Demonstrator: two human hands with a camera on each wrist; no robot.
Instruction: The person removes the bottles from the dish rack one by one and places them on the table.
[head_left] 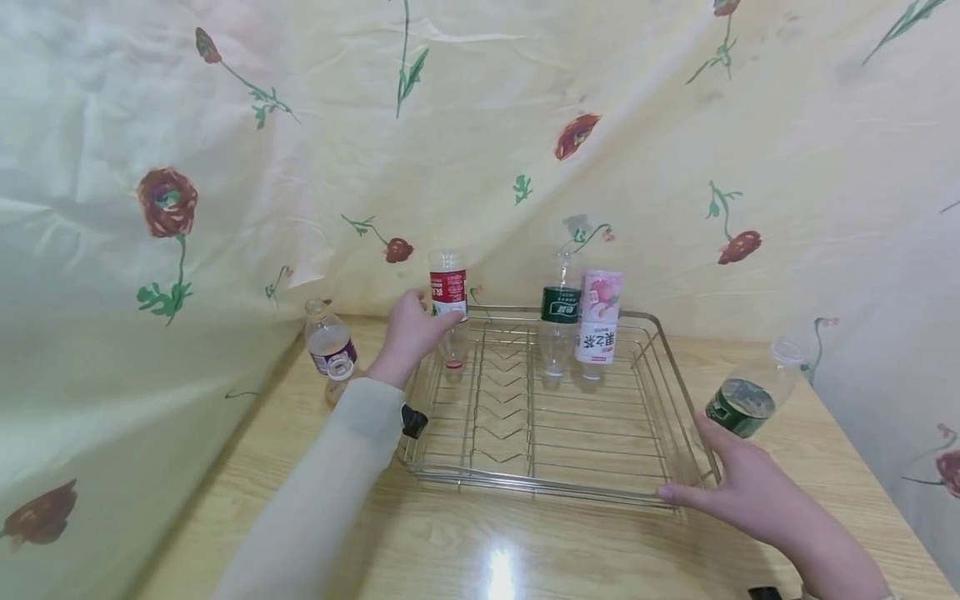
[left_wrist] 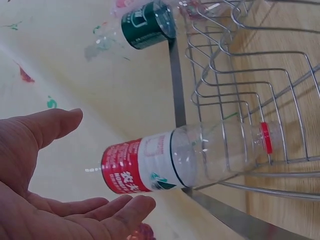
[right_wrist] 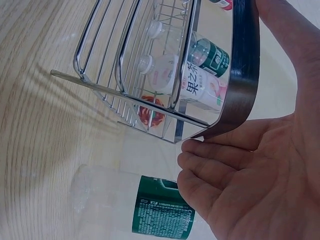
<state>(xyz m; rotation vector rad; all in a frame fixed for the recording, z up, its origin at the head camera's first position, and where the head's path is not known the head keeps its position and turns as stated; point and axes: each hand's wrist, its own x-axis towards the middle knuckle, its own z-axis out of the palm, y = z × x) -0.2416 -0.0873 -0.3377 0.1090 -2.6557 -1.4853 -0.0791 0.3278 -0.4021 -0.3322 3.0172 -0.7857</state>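
Observation:
A wire dish rack [head_left: 540,482] stands on the table. At its back left, a clear plastic bottle [left_wrist: 131,167] with a red and white label stands neck down between the wires. My left hand [head_left: 412,333] is beside this bottle; in the left wrist view its thumb and fingers are spread, with a gap to the label. My right hand [head_left: 757,492] holds the rack's front right corner, thumb on the front rim and fingers along the side. Two more upside-down bottles lean at the back: one green-labelled [head_left: 561,306], one pink and white [head_left: 599,317].
Right of the rack, by my right hand, is a clear bottle [right_wrist: 162,207] with a green label. To the left are a purple-labelled bottle [head_left: 327,340] and a smaller bottle [head_left: 339,377], partly behind my left arm. A flowered cloth [head_left: 480,167] hangs behind the table.

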